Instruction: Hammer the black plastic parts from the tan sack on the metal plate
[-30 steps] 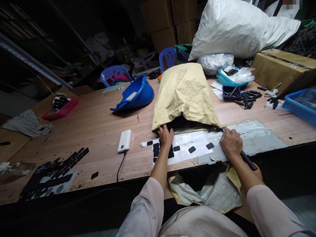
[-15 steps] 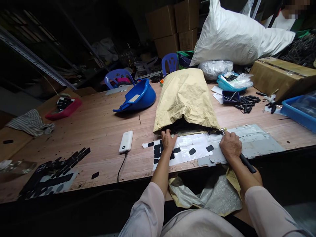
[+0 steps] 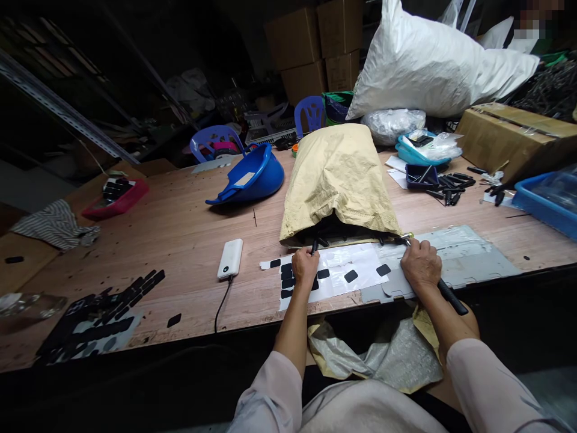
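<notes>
My left hand is closed on a small black rod-shaped piece that sticks up past the fingers. It is at the mouth of a yellow woven sack, where more black pieces show in the dark opening. Under and beside this hand lies a white sheet bearing black rounded stickers. My right hand grips a tool with a black handle and a shiny metal end; its exact kind is unclear. That hand is over a grey board at the table's front edge.
A white power bank with a black cable lies left of the sheet. Beyond are a blue basin, a red tray and a carton. Black handle-like pieces lie right of the sack. An open sack hangs at my lap.
My left hand has drawn back slightly from the sack's mouth and now holds a black rod-shaped piece. My right hand keeps its grip on the tool in the same place.
</notes>
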### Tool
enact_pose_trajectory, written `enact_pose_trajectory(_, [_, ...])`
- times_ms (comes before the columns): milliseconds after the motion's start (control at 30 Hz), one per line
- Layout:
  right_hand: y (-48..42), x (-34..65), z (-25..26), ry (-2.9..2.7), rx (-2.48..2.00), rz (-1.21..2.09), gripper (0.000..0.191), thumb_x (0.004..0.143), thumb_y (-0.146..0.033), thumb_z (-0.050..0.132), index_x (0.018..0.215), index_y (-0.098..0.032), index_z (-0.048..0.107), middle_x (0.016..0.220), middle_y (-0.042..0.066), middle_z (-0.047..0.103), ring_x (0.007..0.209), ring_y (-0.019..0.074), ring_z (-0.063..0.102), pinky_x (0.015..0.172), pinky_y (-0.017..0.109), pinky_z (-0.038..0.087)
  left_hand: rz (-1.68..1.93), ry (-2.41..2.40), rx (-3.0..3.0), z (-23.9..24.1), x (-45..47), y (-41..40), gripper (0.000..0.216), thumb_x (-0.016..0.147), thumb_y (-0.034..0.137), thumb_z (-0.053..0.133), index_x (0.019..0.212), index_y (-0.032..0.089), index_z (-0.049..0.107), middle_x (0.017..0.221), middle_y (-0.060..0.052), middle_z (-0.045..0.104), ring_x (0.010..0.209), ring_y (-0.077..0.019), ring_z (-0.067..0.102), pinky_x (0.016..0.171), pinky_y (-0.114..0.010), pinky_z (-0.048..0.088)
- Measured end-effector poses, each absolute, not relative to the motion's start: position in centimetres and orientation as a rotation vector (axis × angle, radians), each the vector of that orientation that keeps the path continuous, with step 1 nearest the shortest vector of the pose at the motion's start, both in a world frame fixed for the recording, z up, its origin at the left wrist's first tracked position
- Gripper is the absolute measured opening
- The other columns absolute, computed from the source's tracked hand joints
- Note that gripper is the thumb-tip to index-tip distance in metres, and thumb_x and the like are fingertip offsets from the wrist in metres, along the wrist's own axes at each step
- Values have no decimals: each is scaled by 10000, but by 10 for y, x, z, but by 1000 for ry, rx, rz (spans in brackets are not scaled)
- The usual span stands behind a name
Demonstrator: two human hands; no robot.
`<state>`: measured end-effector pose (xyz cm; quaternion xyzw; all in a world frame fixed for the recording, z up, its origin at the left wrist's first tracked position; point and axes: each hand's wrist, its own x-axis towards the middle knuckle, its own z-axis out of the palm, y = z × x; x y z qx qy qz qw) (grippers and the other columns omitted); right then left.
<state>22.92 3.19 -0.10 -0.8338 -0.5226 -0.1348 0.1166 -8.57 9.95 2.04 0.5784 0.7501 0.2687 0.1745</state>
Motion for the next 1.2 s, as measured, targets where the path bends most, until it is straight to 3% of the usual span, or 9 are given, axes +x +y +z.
enact_pose_trajectory(133, [32,228,1,-1533,-2443,-398,372,1066,-268,417,1284,-124,682,1075,178,635,960,270,547,705,352,269,940,1879,1777,11,-70,65,113,871,162,763,967,210,799,915,-34,744,820,-195,682,784,-295,514])
enact_pose_trajectory(333, [31,228,2,-1528,-2443,-372,399,1077,-279,389,1298,-122,682,1093,178,638,972,271,557,714,352,281,753,1317,2051,0,-36,28,178,862,143,796,1013,237,802,972,-30,740,901,-205,674,874,-338,546])
enact_pose_trajectory(467, [31,226,5,-1520,-2440,-347,423,1079,-274,373,1314,-126,692,1099,184,642,978,280,560,715,359,300,712,1339,2137,-2,-26,27,221,818,183,858,1021,245,796,1013,-45,741,1023,-255,661,949,-394,533])
enact_pose_trajectory(667, [29,226,9,-1476,-2424,-305,419,1036,-256,455,1331,-125,722,1083,182,640,965,275,578,735,355,367,680,1364,2138,-6,-17,35,182,821,239,900,982,260,819,981,-36,739,1017,-253,654,950,-398,504])
enact_pose_trajectory(867, [24,246,13,-1375,-2380,-25,409,1027,-287,477,1266,-143,776,1057,169,669,894,245,564,758,353,416,686,1356,2097,-8,-17,37,179,829,249,896,997,266,839,994,-43,752,1026,-258,661,959,-403,500])
enact_pose_trajectory(1100, [-34,211,2,-1446,-1818,186,419,1055,-371,435,1311,-209,725,1125,136,737,1042,263,667,921,390,549,679,1369,2083,-7,-16,36,163,847,247,872,1003,266,832,1010,-40,751,1027,-251,654,953,-392,488])
enact_pose_trajectory(1200, [-56,180,-4,-1542,-1722,284,425,1084,-405,426,1328,-221,720,1054,108,740,979,241,697,901,366,569,672,1376,2078,-6,-16,36,143,852,258,868,991,269,834,997,-35,743,1021,-246,651,961,-391,486])
